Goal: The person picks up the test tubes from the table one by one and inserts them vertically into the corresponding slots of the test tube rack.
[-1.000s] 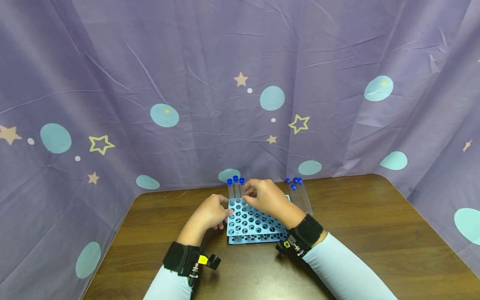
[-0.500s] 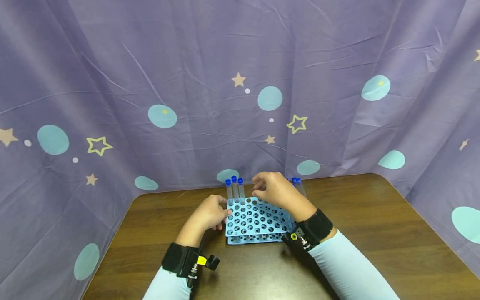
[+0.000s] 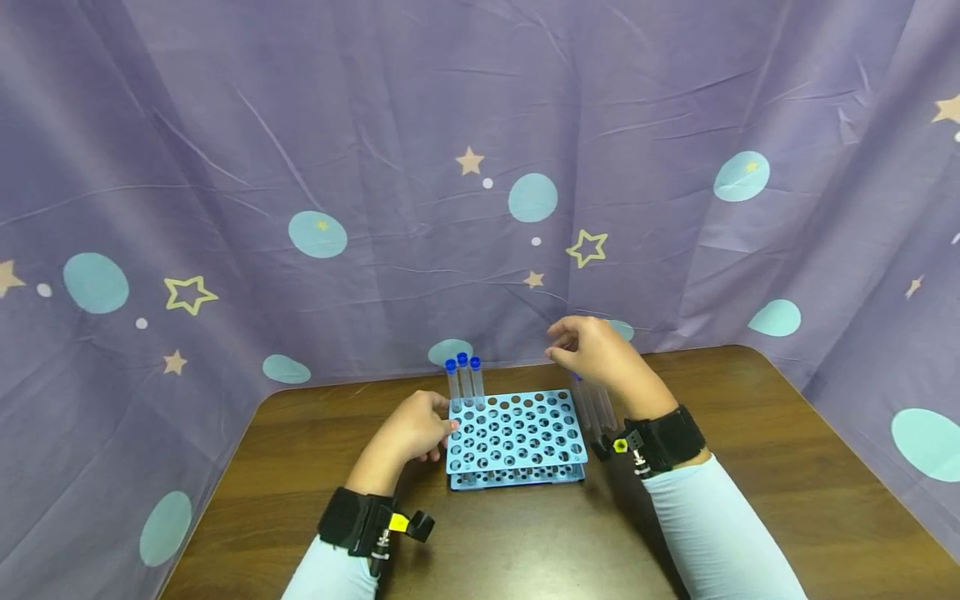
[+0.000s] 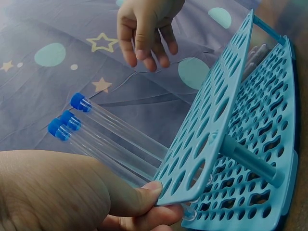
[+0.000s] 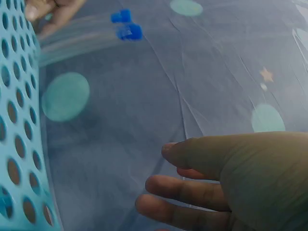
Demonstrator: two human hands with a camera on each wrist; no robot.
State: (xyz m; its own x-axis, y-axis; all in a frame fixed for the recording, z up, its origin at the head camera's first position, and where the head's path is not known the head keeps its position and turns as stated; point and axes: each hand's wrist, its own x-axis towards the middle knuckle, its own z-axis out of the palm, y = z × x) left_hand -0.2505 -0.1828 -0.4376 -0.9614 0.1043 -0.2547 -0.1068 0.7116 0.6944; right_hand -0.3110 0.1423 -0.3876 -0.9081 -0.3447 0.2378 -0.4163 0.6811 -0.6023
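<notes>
A light-blue test tube rack (image 3: 516, 443) with two perforated tiers stands mid-table. Three clear test tubes (image 3: 466, 385) with blue caps stand side by side in its back-left holes. My left hand (image 3: 412, 427) grips the rack's left edge; in the left wrist view the thumb lies on the upper plate and the fingers tuck underneath. Raised behind the rack's right end, my right hand (image 3: 600, 358) holds nothing, its fingers loosely bent, as the right wrist view confirms. Below it lie several loose capped test tubes (image 3: 596, 408), partly covered by the hand and wrist.
The brown wooden table (image 3: 517, 550) runs back to a purple patterned curtain (image 3: 405, 183) close behind the rack. Wrist cameras are strapped to both wrists; the right one (image 3: 603, 447) sits beside the rack's right edge.
My right hand has left the third tube in the rack and moved right, over the loose tubes. My left hand has kept its grip on the rack.
</notes>
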